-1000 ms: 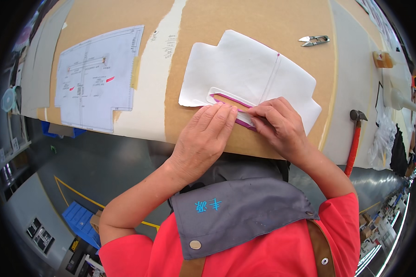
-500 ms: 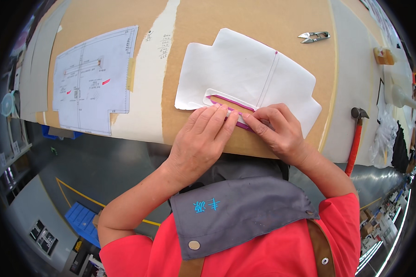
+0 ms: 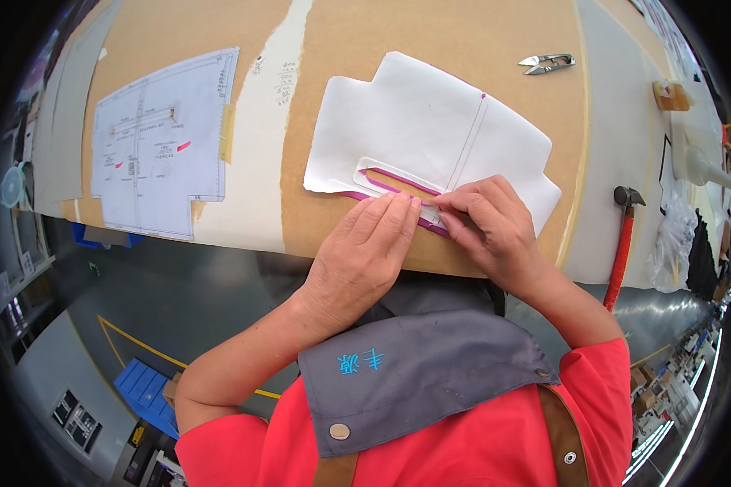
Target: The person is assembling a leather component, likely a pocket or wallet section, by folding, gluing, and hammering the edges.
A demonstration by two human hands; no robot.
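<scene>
A white cut-out piece (image 3: 390, 122) lies on the brown work surface, with a long magenta-edged slot (image 3: 398, 179) near its lower edge. My left hand (image 3: 364, 243) has its fingertips pressed together on the lower strip beside the slot; its thumb is mostly hidden. At the slot's right end, my right hand (image 3: 491, 231) pinches the edge of the piece with bent index finger and thumb, close to my left fingertips. A magenta band (image 3: 433, 227) shows along the lower edge beneath my fingers.
A printed pattern sheet (image 3: 158, 138) lies left. Thread snips (image 3: 547, 65) are at the upper right; a red-handled hammer (image 3: 621, 252), amber block (image 3: 670, 96) and crumpled plastic bag (image 3: 674, 247) lie right. A blue crate (image 3: 138, 385) stands on the floor below left.
My fingertips have worked slightly lower along the slot's edge. The white piece has shifted a little left, and more magenta band shows at its lower left edge.
</scene>
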